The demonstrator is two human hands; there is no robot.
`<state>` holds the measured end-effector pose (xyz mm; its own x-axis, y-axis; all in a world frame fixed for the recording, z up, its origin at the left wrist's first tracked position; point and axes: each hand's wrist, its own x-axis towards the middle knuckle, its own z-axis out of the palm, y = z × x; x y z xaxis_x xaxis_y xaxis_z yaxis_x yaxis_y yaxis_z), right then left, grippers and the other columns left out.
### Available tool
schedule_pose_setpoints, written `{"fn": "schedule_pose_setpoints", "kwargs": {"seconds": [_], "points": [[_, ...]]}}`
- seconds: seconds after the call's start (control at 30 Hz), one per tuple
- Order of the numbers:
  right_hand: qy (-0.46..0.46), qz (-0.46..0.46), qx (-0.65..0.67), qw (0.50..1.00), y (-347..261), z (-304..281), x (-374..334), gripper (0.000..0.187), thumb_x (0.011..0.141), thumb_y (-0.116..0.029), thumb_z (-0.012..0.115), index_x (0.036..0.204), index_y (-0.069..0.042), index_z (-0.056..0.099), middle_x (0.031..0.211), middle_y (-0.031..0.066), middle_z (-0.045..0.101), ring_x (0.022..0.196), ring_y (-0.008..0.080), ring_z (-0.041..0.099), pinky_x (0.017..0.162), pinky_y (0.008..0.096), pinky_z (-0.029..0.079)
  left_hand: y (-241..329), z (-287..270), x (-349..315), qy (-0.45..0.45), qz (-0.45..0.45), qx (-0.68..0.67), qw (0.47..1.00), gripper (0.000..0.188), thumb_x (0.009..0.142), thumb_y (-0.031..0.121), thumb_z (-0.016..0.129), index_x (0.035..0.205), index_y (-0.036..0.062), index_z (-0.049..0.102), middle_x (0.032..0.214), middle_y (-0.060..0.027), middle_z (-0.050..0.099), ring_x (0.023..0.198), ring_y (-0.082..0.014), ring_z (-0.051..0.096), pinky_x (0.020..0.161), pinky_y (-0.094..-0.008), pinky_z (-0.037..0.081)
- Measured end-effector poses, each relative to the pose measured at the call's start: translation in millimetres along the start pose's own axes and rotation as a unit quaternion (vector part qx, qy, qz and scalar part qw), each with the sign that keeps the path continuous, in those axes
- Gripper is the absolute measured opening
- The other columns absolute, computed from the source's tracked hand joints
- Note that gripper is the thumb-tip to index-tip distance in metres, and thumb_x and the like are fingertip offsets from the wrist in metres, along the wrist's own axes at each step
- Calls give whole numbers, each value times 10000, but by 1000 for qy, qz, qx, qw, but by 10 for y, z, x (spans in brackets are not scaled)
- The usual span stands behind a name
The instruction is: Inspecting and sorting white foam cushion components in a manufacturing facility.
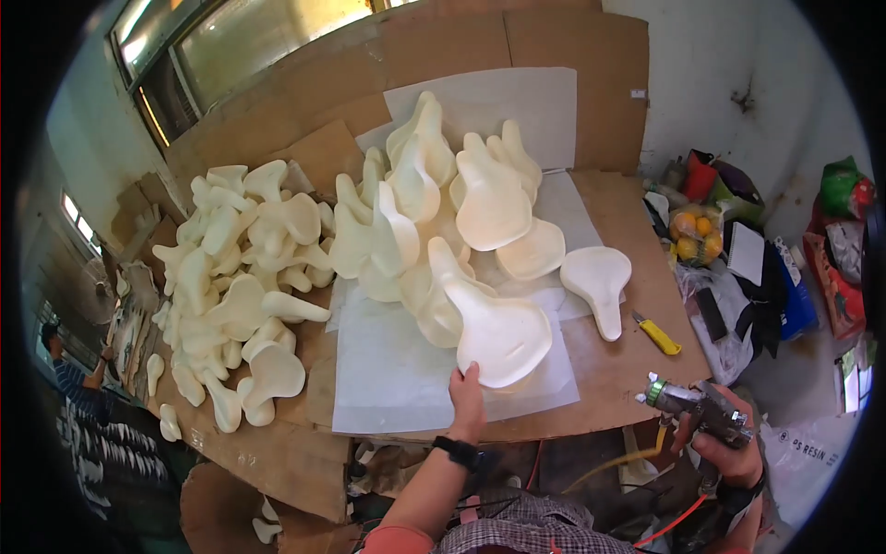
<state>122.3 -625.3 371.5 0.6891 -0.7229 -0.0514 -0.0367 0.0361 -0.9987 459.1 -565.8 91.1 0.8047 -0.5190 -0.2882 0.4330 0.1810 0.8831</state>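
My left hand pinches the near edge of a cream foam bicycle saddle pad, thumb on top. The pad's wide end faces me and its narrow nose points away, leaning on the stacked pads behind it. In my right hand is a metal spray gun with a green ring near its nozzle, which points left. An orange hose and a yellowish hose run near the gun. Beyond the held pad, more saddle pads stand piled on white paper. One single pad lies to their right.
A big heap of saddle pads covers the table's left side. A yellow utility knife lies near the right edge of the cardboard-covered table. Bags, oranges and clutter fill the far right. Another person is at the far left.
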Motion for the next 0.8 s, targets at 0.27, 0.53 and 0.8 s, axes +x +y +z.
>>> {"fn": "schedule_pose_setpoints", "kwargs": {"seconds": [0.27,0.53,0.8], "points": [[-51,66,-103,991,-25,-132,-301,550,765,-90,664,1255,37,448,882,117,633,797,193,614,743,324,477,-332,62,46,-50,74,62,994,617,768,57,699,1287,2,369,1201,-127,515,1036,-217,537,878,-337,450],[-11,66,18,998,148,132,-126,539,780,-122,685,1248,12,453,924,105,620,836,178,609,760,309,475,350,-612,-267,-58,28,-55,996,602,724,-53,671,1263,59,427,1169,-87,556,1078,-204,536,912,-326,450],[86,-10,63,994,136,511,361,431,825,-197,672,1157,4,487,825,71,601,745,155,596,670,298,489,1085,-1754,-122,-1,76,-20,997,615,678,-60,630,1265,9,459,1174,-103,570,1089,-242,546,951,-340,431]]}}
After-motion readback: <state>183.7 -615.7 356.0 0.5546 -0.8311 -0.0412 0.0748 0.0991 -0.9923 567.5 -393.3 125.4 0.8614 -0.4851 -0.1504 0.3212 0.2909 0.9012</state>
